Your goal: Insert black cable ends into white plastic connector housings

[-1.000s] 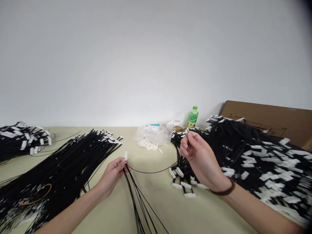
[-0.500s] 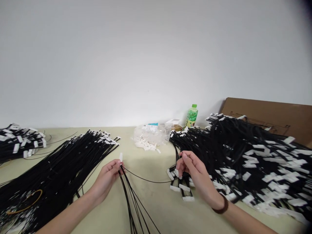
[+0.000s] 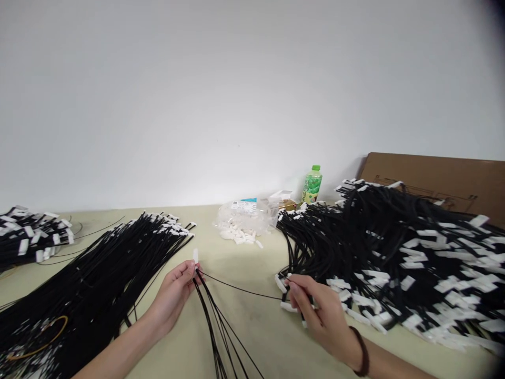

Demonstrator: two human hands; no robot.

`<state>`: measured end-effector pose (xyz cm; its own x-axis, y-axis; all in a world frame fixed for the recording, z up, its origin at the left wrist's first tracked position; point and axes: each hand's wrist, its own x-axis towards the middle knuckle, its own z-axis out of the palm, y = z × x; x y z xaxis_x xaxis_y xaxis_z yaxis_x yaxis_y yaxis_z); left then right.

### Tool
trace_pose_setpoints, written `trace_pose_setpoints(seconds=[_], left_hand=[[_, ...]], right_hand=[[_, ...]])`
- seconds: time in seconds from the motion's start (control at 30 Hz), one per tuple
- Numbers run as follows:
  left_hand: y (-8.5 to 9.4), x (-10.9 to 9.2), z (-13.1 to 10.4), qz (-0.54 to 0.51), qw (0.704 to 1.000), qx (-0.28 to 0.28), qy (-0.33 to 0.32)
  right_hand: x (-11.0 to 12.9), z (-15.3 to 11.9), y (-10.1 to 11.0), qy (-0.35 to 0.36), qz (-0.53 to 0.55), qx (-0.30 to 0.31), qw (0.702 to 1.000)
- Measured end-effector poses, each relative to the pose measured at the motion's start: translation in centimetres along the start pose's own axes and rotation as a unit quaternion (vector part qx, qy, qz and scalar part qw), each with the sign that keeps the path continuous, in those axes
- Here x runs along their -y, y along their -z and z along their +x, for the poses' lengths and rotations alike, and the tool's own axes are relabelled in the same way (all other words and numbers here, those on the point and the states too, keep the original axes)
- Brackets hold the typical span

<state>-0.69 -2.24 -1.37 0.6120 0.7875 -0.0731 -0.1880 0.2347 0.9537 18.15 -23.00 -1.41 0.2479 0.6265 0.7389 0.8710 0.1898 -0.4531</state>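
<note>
My left hand [image 3: 179,287] is closed in a pinch around a small white connector [image 3: 195,256] held upright. Several thin black cables [image 3: 221,321] hang from the connector down toward the near edge. One lone black cable [image 3: 244,289] runs from it to the right and passes out of sight near my right hand [image 3: 317,310]. The thumb and index finger of that hand are pressed together beside several white connectors [image 3: 290,306]. A small pale bit shows at the fingertips, but what they grip is mostly hidden.
Black cable bundles [image 3: 90,279] with white ends lie to the left. A larger cable heap [image 3: 366,237] is on the right, before a cardboard sheet [image 3: 434,173]. A clear bag [image 3: 252,213] of white connectors and a green-capped bottle [image 3: 311,185] stand near the wall.
My right hand has moved down a little and now covers some of the white connectors below it. The lone cable looks straighter. My left hand stays nearly in place with its connector.
</note>
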Motion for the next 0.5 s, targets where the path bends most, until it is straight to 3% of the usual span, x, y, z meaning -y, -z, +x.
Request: trace_pose_setpoints(seconds=[0.13, 0.5], left_hand=[[-0.10, -0.12, -0.18, -0.003, 1.000, 0.000, 0.006], [0.48, 0.12, 0.13, -0.040, 0.999, -0.014, -0.006]], right_hand=[[0.32, -0.19, -0.03, 0.051, -0.033, -0.009, 0.998], [0.51, -0.41, -0.39, 0.092, -0.035, 0.006, 0.995]])
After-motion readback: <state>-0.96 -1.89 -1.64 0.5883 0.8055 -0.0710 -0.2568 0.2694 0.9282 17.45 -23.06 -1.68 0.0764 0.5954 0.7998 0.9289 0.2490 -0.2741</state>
